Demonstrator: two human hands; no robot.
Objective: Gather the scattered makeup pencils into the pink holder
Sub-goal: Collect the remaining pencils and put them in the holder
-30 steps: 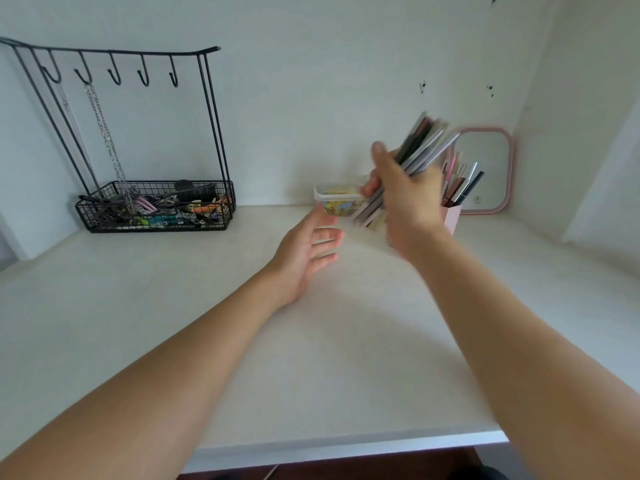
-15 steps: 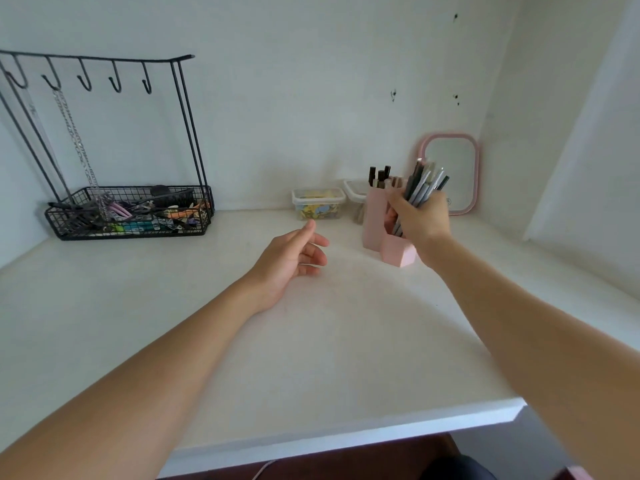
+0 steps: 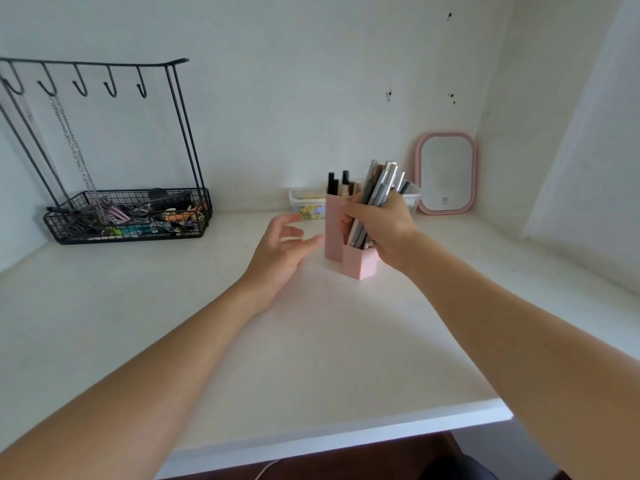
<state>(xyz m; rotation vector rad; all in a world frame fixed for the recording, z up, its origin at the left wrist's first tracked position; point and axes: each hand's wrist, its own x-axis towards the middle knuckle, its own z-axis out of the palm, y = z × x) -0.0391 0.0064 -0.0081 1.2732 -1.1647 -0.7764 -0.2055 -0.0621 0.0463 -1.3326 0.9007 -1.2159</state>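
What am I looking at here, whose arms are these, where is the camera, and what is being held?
There is no machine: a person wears a camera on the head, looking forward and down at both bare arms. The right hand grips a bundle of makeup pencils, lowering their ends into the pink holder on the white desk. The left hand is open beside the holder, holding nothing. Behind stand a pink mirror, a small clear box and a black wire rack of oddments.

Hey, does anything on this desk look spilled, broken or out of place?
Nothing spilled or broken. The pink holder stands upright while the right hand grips a bundle of makeup pencils over it. Only oddity: dark specks on the back wall.
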